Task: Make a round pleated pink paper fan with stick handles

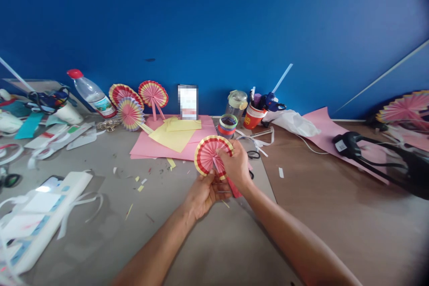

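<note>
A round pleated paper fan (208,152), pink at the centre with red and yellow rings, is held up over the table between both hands. My right hand (237,165) grips its right side, the thumb lying over the pleats near the middle. From below, my left hand (206,193) pinches the fan's lower edge with thumb and fingers. A narrow gap runs down from the fan's centre. Just below my right hand lies a red strip (235,187), partly covered. Scissors handles (254,154) show to the right of the hand.
Yellow paper (174,136) lies on pink sheets (140,149) behind the fan. Finished fans (153,94) lean against the blue partition beside a propped phone (188,103). A paper cup (254,116) holds tools. A power strip (50,214) is at left, a black strap (378,161) at right.
</note>
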Demonstrator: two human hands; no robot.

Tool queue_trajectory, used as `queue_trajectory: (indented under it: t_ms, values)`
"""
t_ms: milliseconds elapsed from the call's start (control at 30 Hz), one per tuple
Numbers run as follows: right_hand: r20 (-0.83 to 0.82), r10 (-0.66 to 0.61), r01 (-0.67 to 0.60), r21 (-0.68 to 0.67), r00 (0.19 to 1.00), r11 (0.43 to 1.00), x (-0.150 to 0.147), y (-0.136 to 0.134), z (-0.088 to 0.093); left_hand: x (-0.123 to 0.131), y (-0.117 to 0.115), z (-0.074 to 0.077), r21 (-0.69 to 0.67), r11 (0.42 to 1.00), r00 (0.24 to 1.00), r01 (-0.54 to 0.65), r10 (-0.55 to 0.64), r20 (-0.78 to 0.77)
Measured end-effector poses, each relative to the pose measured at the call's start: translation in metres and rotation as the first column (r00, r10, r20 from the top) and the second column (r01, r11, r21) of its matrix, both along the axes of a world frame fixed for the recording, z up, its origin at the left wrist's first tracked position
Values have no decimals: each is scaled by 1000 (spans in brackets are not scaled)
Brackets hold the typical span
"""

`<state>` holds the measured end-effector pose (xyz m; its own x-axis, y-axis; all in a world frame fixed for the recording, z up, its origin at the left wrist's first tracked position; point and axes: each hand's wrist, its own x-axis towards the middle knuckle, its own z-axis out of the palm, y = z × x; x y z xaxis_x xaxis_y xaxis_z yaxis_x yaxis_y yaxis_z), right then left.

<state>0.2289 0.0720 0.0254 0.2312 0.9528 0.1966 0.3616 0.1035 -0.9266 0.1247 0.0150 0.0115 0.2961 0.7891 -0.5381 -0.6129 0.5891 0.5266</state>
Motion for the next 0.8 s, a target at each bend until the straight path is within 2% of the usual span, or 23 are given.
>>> queue_trajectory:
  t_ms: [233,400,533,633,733,800]
  values:
    - [17,-7,7,-3,1000,1000,2,2,1,4,-1,-5,91,992,991,-84,93,-100]
    - [5,8,-8,-4,1000,1000,6,4,3,2,-3,0,143,989,997,-29,39,-66]
    - [45,-2,2,-11,999,1000,8,3,8,-3,-2,-1,203,976,977,81,-38,-211]
    - [71,12,-10,-26,997,1000,8,3,12,-6,0,-3,227,966,936,127,-41,-349]
    - [68,0,2,-24,998,1000,8,3,12,-6,0,-4,231,968,932,101,-10,-364]
    - [81,-26,27,-5,996,1000,7,3,11,-5,0,-5,221,967,928,127,-37,-371]
